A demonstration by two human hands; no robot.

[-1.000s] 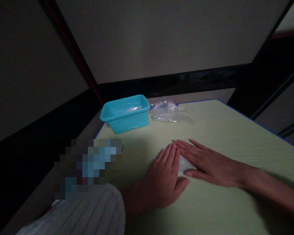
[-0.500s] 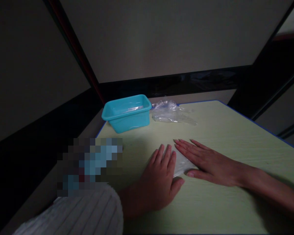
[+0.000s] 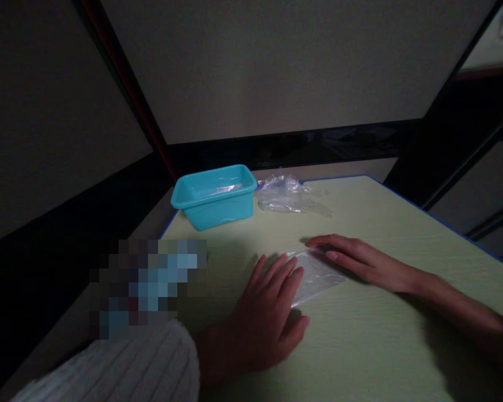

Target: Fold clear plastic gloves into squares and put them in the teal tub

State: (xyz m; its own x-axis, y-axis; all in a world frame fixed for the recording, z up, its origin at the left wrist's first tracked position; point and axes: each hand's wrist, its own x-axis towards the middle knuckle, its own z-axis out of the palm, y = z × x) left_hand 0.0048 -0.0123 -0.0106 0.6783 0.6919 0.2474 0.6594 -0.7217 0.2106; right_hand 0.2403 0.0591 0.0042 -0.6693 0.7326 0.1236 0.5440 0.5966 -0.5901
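Observation:
A clear plastic bag [image 3: 316, 276] lies flat on the table between my hands. My left hand [image 3: 270, 310] rests over its left side with the fingers spread and the thumb apart, holding nothing. At the bag's far right edge is my right hand [image 3: 356, 259], tilted onto its side. Its fingers are stretched out and the thumb is apart from them. The fingertips are at the bag's upper edge, and I cannot tell whether they touch it.
A turquoise plastic basket [image 3: 222, 215] stands at the table's far left, with clear plastic inside it. Beside it lies a crumpled heap of clear plastic bags [image 3: 291, 195]. The pale table [image 3: 385, 346] has a blue edge, and a wall panel [image 3: 285, 72] rises behind it.
My right hand has lifted and turned from lying flat onto its side, uncovering more of the bag. My left hand has shifted slightly left and its fingers have loosened.

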